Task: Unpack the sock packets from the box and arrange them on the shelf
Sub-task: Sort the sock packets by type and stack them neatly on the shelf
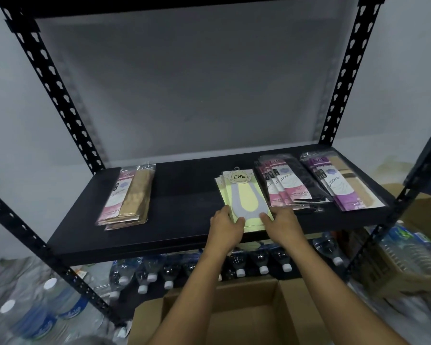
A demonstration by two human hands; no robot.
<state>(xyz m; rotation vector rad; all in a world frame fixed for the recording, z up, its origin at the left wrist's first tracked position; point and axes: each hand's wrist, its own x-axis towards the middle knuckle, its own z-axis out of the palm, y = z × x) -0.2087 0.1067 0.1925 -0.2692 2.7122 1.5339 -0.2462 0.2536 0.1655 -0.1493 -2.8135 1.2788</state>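
My left hand (225, 225) and right hand (283, 224) pinch the pale yellow sock packets (239, 195) by their near corners, apparently to square them on the black metal shelf (184, 207).

The shelf board (179, 207) is matt black with a faintly grainy face, and its slotted uprights (60, 95) look like black-coated metal. Near the middle of its front edge, the pale yellow packets (241, 195) are smooth card with a slight sheen. The pink packets (284, 185) beside them, the purple packets (334, 183) at the right end and the tan packets (128, 195) toward the left end lie in clear, glossy plastic sleeves. Below, the box (234, 302) is matt brown cardboard, and the water bottles (144, 272) are clear shiny plastic.
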